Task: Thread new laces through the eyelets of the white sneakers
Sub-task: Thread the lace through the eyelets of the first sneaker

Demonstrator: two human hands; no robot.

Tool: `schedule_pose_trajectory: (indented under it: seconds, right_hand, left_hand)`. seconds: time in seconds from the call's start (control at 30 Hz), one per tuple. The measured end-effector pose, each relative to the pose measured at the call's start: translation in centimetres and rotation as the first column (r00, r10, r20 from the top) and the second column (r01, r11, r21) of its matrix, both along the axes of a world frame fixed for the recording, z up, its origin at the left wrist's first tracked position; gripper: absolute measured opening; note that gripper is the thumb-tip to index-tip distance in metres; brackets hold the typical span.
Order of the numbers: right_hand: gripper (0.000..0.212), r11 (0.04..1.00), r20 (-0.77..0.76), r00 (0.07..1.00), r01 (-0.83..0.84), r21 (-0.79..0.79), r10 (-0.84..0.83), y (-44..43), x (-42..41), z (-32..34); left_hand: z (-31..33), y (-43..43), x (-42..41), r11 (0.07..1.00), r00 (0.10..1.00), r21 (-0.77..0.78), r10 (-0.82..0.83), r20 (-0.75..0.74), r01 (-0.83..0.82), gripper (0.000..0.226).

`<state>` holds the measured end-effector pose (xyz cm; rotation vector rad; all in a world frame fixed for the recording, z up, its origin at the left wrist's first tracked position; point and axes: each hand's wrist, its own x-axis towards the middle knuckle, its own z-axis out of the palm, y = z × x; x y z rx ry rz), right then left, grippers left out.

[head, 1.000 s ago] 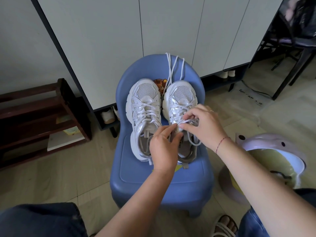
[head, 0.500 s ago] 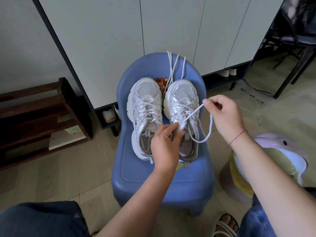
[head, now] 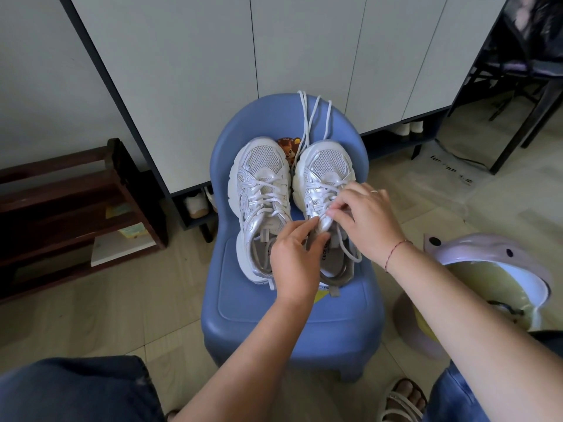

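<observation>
The fingertips (head: 332,212) of the right hand (head: 370,222) are drawn together just above the upper eyelets of the sneaker (head: 323,169) that stands on the right side of the seat. They seem to pinch the white lace (head: 350,249) there, though the end of the lace is hidden under them. The free part of the lace falls in a loose loop beside the heel opening. The left hand (head: 294,257) grips the tongue (head: 323,223) of the same sneaker between thumb and forefinger and keeps it steady.

I judge that the step in hand is the threading of the last eyelets of this sneaker. The lower rows are already crossed, and the other sneaker (head: 259,178), touching it on the left, looks fully laced. The next move calls for a stiff lace tip pushed straight through a small hole while the tongue is held out of the way, then a pull to take up the slack loop.

Both sneakers stand toe away from the person on a small blue plastic chair (head: 292,318). Spare laces (head: 315,117) hang over its back. Behind the chair is a white cabinet (head: 213,56), with a dark wooden rack (head: 61,190) at the left. A purple stool (head: 475,248) stands at the right on the pale tiled floor (head: 122,315).
</observation>
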<state>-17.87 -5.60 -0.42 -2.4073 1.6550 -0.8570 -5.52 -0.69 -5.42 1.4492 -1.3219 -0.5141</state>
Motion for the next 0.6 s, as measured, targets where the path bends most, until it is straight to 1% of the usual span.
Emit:
schedule_pose_trajectory:
  seconds: [0.07,0.1,0.17,0.2,0.23,0.27,0.3,0.33,0.4,0.5,0.53,0.6]
  right_hand:
    - [0.01,1.0,0.196,0.981,0.002,0.012,-0.004,-0.1,-0.5,0.3]
    - [0.009,1.0,0.31,0.95,0.016,0.018,-0.02,-0.1,-0.8,0.8]
    - [0.007,0.996,0.51,0.856,0.086,0.019,-0.084,-0.3,-1.6,2.2]
    - [0.007,0.99,0.6,0.79,0.136,0.026,-0.124,-0.4,-2.2,3.0]
    - [0.008,0.983,0.673,0.723,0.181,0.039,-0.159,-0.6,-2.8,3.8]
    - [0.01,0.976,0.714,0.675,0.212,0.052,-0.185,-0.7,-3.4,4.4]
    - [0.012,0.973,0.723,0.662,0.22,0.066,-0.198,-0.8,-3.8,4.9]
    - [0.012,0.976,0.709,0.676,0.2,0.083,-0.199,-0.7,-4.0,5.0]
    - [0.009,0.984,0.654,0.738,0.095,0.148,-0.169,-0.1,-3.8,4.5]
    - [0.012,0.947,0.55,0.826,-0.068,0.313,-0.123,1.1,-3.0,2.5]
    - [0.015,0.936,0.539,0.833,-0.081,0.342,-0.125,1.3,-3.0,1.8]
    - [0.018,0.936,0.558,0.813,-0.051,0.348,-0.164,1.3,-3.1,0.7]
  left_hand:
    - [0.0,0.0,0.0,1.0,1.0,0.011,-0.001,-0.011,0.002,0.031]
    - [0.0,0.0,0.1,1.0,1.0,0.02,-0.002,-0.02,0.002,0.031]
    - [0.1,0.0,0.3,0.999,0.999,0.042,-0.004,-0.038,0.005,0.03]
    - [0.2,0.0,0.4,0.999,0.999,0.051,-0.005,-0.044,0.007,0.03]
    - [0.2,0.1,0.4,0.998,0.999,0.058,-0.006,-0.049,0.009,0.03]
    - [0.3,0.1,0.4,0.998,0.998,0.063,-0.006,-0.055,0.01,0.03]
    - [0.3,0.2,0.4,0.998,0.998,0.068,-0.005,-0.062,0.009,0.03]
    - [0.4,0.2,0.3,0.997,0.998,0.071,0.0,-0.068,0.005,0.03]
    - [0.4,0.3,0.2,0.997,0.997,0.078,0.01,-0.08,-0.003,0.03]
    - [0.4,0.2,0.2,0.997,0.997,0.075,0.016,-0.08,-0.01,0.029]
    - [0.4,0.3,0.2,0.997,0.997,0.072,0.014,-0.07,-0.009,0.029]
    - [0.6,0.3,0.2,0.997,0.999,0.079,0.001,-0.049,0.003,0.03]
